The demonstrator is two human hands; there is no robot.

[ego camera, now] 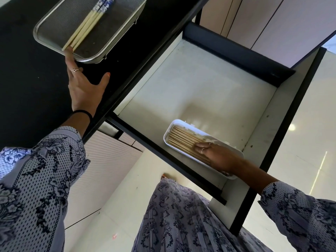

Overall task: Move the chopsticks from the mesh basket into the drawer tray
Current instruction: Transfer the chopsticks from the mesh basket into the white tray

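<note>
A steel mesh basket [49, 39] sits on the black counter at upper left, with several blue-patterned wooden chopsticks [85, 26] lying in it. My left hand [81, 84] reaches up with straight fingers, and a fingertip touches the chopstick tips at the basket's near rim. In the open drawer, a white tray [170, 131] holds several plain wooden chopsticks [181, 139]. My right hand [216, 155] rests over these chopsticks inside the tray, fingers curled down onto them; its palm hides the tray's near half.
The drawer [200, 84] is pulled out with a pale floor and dark walls; the tray lies in its near right corner. The black counter [27, 88] extends left of the basket. Pale cabinet fronts and a glossy tiled floor lie below.
</note>
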